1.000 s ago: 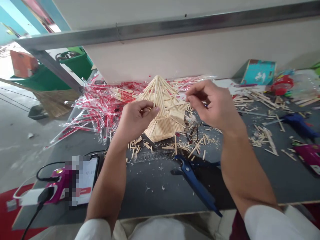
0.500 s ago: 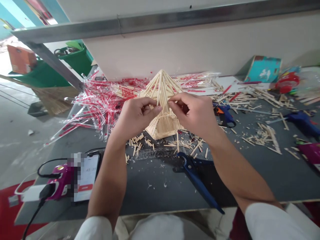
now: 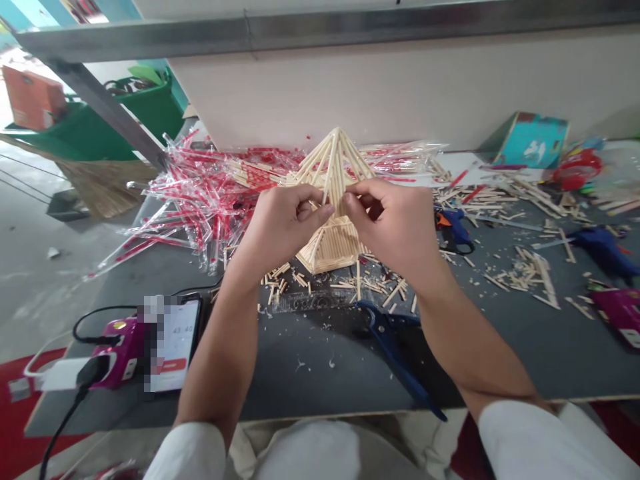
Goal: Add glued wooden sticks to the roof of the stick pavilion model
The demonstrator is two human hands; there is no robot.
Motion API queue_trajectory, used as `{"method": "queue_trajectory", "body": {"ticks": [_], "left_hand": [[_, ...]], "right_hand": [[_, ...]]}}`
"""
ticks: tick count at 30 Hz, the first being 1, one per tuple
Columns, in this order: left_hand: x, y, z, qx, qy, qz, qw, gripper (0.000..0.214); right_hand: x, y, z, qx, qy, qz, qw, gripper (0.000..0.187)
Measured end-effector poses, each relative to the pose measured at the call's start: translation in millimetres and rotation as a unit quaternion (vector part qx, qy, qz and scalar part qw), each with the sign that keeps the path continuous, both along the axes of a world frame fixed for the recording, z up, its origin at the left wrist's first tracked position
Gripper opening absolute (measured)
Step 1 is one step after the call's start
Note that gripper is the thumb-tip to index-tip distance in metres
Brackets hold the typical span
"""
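A small house model built of pale wooden sticks (image 3: 336,160), with a pointed roof frame, stands on the dark grey table (image 3: 310,360). My left hand (image 3: 283,223) is closed in a pinch on the left side of the roof frame. My right hand (image 3: 393,223) is closed against the right side, its fingertips pinching a thin stick at the roof's middle. The two thumbs almost meet in front of the model. Both hands hide the lower roof and part of the walls.
Blue-handled cutters (image 3: 395,347) lie just before the model among several cut stick ends (image 3: 370,287). Red-and-clear wrappers (image 3: 200,193) are heaped at left. A phone (image 3: 173,347) and a magenta glue gun (image 3: 117,350) sit front left; blue glue guns (image 3: 603,243) and loose sticks lie right.
My right hand came in from the upper right and closed on the roof beside my left hand. The view shifted slightly; the model stayed in place.
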State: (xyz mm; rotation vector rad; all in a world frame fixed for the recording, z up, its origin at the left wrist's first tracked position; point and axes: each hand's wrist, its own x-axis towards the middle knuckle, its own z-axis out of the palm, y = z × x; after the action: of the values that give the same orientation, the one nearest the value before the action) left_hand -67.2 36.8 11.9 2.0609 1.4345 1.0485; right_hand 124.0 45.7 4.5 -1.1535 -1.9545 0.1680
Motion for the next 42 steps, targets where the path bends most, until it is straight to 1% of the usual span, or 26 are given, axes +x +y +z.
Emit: {"method": "queue_trajectory", "body": {"ticks": [8, 13, 18, 20, 24, 29, 32, 34, 42], "left_hand": [[2, -1, 1.7, 0.016, 0.025, 0.011, 1.0, 0.014], [1, -1, 3.1, 0.026, 0.04, 0.009, 0.999, 0.014], [1, 0, 2.2, 0.03, 0.031, 0.01, 0.999, 0.013], [1, 0, 1.5, 0.027, 0.028, 0.008, 0.999, 0.012], [1, 1, 0.8, 0.022, 0.024, 0.009, 0.999, 0.011], [1, 0, 1.7, 0.012, 0.02, 0.015, 1.0, 0.011], [2, -1, 3.4, 0.005, 0.024, 0.011, 1.0, 0.011], [2, -1, 4.7, -0.001, 0.029, 0.009, 1.0, 0.011], [2, -2, 4.7, -0.001, 0.028, 0.01, 1.0, 0.013]], "right_hand": [[-7, -4, 2.7, 0.004, -0.094, -0.054, 0.994, 0.027], [-9, -3, 8.0, 0.0, -0.121, -0.075, 0.99, 0.022], [-10, 3, 13.6, 0.006, -0.163, -0.081, 0.983, 0.021], [-7, 6, 14.6, 0.011, -0.154, -0.074, 0.985, 0.02], [4, 12, 15.4, 0.022, -0.105, -0.038, 0.993, 0.015], [18, 11, 15.2, -0.007, -0.065, -0.005, 0.998, 0.015], [19, 7, 13.6, -0.013, -0.053, 0.023, 0.998, 0.012], [16, 5, 12.1, -0.018, -0.051, 0.038, 0.998, 0.014], [3, 6, 8.8, -0.015, -0.064, 0.0, 0.998, 0.023]]}}
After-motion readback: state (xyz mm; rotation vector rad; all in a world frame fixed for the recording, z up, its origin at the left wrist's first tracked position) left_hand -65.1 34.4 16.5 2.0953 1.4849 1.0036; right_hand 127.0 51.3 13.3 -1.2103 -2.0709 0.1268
